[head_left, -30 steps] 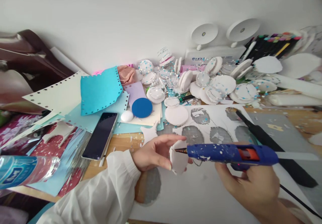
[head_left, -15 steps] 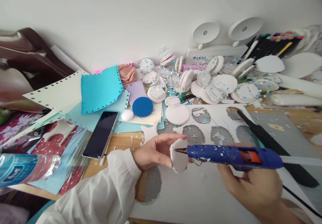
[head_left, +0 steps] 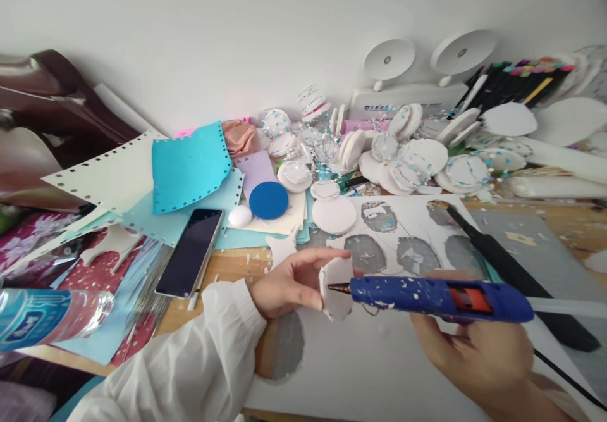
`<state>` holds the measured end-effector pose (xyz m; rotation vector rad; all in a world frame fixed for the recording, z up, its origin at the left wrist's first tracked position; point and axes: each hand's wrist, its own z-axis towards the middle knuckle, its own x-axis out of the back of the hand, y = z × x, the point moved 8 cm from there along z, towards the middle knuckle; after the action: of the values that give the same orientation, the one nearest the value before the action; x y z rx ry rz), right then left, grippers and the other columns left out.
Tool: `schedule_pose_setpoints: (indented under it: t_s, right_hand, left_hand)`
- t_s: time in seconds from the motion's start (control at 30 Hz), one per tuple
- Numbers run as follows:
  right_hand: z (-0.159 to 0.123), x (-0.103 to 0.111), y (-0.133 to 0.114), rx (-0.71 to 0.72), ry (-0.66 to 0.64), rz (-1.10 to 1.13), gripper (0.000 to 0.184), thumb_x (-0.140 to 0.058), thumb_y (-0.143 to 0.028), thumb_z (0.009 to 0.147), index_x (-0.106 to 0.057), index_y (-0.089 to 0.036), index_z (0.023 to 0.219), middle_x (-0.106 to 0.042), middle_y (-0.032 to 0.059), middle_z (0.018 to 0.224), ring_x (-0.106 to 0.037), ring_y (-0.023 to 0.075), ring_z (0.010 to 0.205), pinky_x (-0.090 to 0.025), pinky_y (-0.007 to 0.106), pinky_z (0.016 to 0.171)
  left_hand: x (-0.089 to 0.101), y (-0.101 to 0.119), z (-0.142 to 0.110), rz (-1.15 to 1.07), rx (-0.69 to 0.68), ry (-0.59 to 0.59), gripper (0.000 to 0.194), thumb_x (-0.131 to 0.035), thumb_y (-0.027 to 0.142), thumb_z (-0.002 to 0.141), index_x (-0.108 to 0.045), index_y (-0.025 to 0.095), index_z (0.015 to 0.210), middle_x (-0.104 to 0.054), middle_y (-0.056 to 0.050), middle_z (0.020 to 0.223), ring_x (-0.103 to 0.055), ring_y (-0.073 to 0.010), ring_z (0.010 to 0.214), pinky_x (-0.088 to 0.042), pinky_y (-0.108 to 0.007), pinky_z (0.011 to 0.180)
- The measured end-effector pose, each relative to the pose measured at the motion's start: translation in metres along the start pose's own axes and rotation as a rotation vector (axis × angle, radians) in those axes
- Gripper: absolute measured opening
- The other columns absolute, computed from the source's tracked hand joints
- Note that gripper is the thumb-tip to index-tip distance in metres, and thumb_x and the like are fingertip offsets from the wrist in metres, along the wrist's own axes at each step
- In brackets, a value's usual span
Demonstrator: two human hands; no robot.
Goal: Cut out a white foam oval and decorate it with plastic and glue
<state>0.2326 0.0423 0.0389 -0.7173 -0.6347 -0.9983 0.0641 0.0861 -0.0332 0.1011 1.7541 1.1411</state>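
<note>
Left of the blue glue gun (head_left: 427,295), the left hand (head_left: 284,286) has its fingers clamped on a tilted white foam disc (head_left: 339,289), beside the gun's nozzle. The right hand's (head_left: 478,352) fingers are wrapped around the gun's handle.
</note>
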Motion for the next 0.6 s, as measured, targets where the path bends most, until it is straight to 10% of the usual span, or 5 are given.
schedule_pose_setpoints:
  t_s: [0.6]
  right_hand:
    - [0.003, 0.0027, -0.0058, 0.036, 0.026, 0.091, 0.013, -0.052, -0.032, 0.084, -0.053, -0.02, 0.089, -0.063, 0.005, 0.072, -0.065, 0.0203, 0.064, -0.053, 0.03, 0.058]
  left_hand:
    - [-0.0019, 0.0096, 0.0008, -0.071, -0.077, 0.02, 0.064, -0.082, 0.021, 0.065, -0.059, 0.024, 0.124, -0.062, -0.013, 0.127, -0.061, -0.0275, 0.112, -0.046, -0.042, 0.096]
